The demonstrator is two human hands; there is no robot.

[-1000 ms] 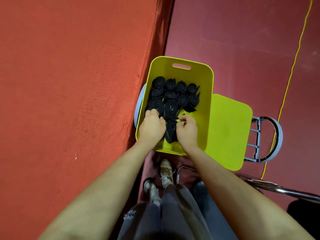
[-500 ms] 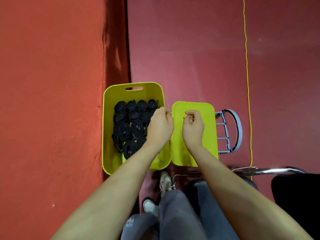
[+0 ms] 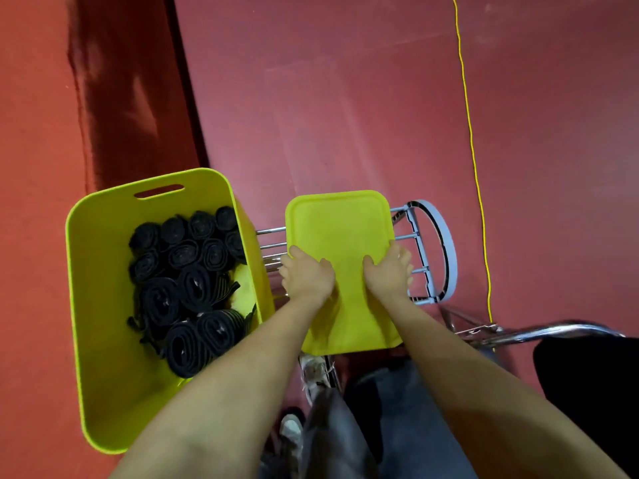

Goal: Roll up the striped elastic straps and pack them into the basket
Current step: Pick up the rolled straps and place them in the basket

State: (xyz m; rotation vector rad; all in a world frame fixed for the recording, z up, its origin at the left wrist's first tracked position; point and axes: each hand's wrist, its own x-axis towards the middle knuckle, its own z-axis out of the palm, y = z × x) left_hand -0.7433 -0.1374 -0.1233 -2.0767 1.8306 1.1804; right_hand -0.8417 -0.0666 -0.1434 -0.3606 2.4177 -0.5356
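A lime-yellow basket stands at the left, holding several rolled black striped elastic straps. To its right lies the matching yellow lid, on a metal rack. My left hand grips the lid's left edge and my right hand grips its right edge, thumbs on top. Neither hand touches the straps.
The pale blue and chrome rack sticks out beyond the lid on the right. An orange-red covered table fills the left side. A yellow cord runs along the red floor. A black chair with a chrome frame is at the right; my legs and shoes are below.
Both hands left the rolled straps in the basket, moved right, and took hold of the lid's two side edges. The view has shifted, so the basket now sits further left.
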